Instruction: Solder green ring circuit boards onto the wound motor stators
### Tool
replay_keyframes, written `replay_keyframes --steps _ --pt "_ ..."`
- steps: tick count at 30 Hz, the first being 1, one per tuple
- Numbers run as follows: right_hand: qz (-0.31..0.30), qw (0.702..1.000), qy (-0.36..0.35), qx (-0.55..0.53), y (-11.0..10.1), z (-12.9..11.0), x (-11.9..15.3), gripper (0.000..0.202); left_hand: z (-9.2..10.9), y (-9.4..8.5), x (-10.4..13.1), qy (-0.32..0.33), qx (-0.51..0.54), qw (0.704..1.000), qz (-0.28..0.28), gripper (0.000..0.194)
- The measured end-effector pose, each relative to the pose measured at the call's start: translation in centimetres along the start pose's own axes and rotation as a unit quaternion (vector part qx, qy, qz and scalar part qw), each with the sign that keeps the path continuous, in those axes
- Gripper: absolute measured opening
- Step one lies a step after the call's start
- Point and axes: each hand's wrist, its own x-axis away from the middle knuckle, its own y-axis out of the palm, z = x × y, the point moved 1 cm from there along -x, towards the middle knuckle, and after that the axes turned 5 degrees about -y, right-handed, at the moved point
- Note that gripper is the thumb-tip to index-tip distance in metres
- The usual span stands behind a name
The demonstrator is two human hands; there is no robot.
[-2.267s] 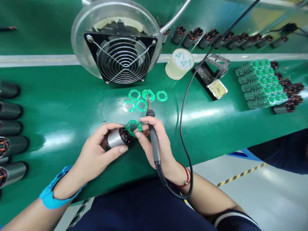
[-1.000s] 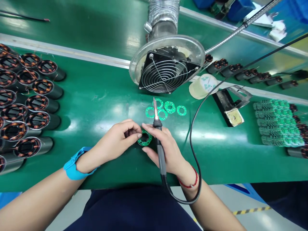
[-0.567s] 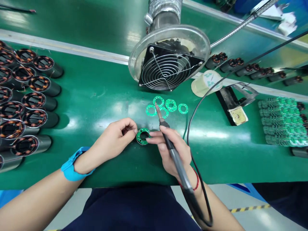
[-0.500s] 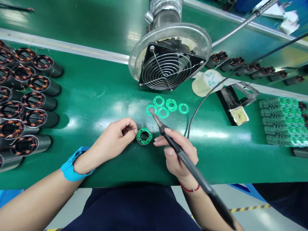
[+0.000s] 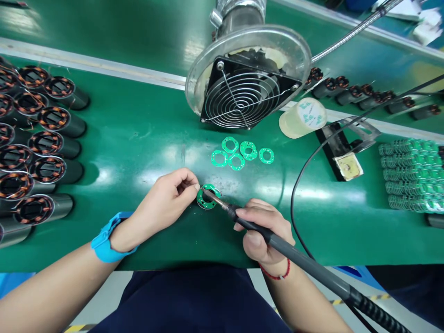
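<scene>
My right hand [image 5: 268, 226] is closed round the grey handle of a soldering iron [image 5: 270, 238]. The iron slants up to the left, its tip over the upper left part of a green ring-shaped circuit board [image 5: 215, 202]. This board sits on a round part whose body is mostly hidden beneath it. At the board's left edge, my left hand [image 5: 173, 194] has thumb and forefinger pinched together. What lies between these fingertips is too small to make out. Several loose green ring boards [image 5: 236, 162] lie flat just beyond.
A fume extractor fan [image 5: 239, 99] hangs over the bench's far side. Wire-wound stators in metal cylinders [image 5: 57, 171] crowd the left. To the right are a yellowish roll [image 5: 294, 122], an iron stand with a sponge [image 5: 348, 166], stacked green boards [image 5: 409, 175] and the iron's black cable [image 5: 294, 199].
My right hand has brought the soldering iron down and left, from above the loose boards to the ring board by my left fingertips. My left hand has stayed almost still.
</scene>
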Motion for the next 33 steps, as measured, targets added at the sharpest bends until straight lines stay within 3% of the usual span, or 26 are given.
replay_keyframes --steps 5,11,14,20,23,28,33 --pt "0.0 0.998 0.061 0.01 0.7 0.4 0.1 0.035 0.2 0.1 0.0 0.004 -0.008 1.0 0.0 0.01" --pt "-0.184 0.979 0.069 0.056 1.6 0.6 -0.8 0.056 0.4 0.0 -0.1 0.024 -0.021 0.999 -0.005 0.01" --pt "-0.219 0.972 0.079 0.042 1.7 0.9 -0.8 0.055 0.2 -0.2 0.1 0.034 -0.043 0.998 -0.012 0.009" --pt "-0.17 0.977 0.069 0.109 1.8 1.7 -0.3 0.049 -0.5 -0.4 0.8 0.111 -0.164 0.979 -0.051 0.01" --pt "-0.151 0.979 0.062 0.122 2.0 1.8 -0.1 0.048 -0.6 -0.5 0.8 0.147 -0.193 0.969 -0.036 0.013" --pt "-0.148 0.975 0.037 0.163 2.5 1.7 -0.1 0.047 0.0 -0.8 0.6 0.156 -0.11 0.981 0.015 0.015" --pt "-0.151 0.978 -0.001 0.146 2.6 1.3 -0.5 0.047 0.1 -0.1 0.3 0.12 -0.05 0.992 -0.007 0.012"
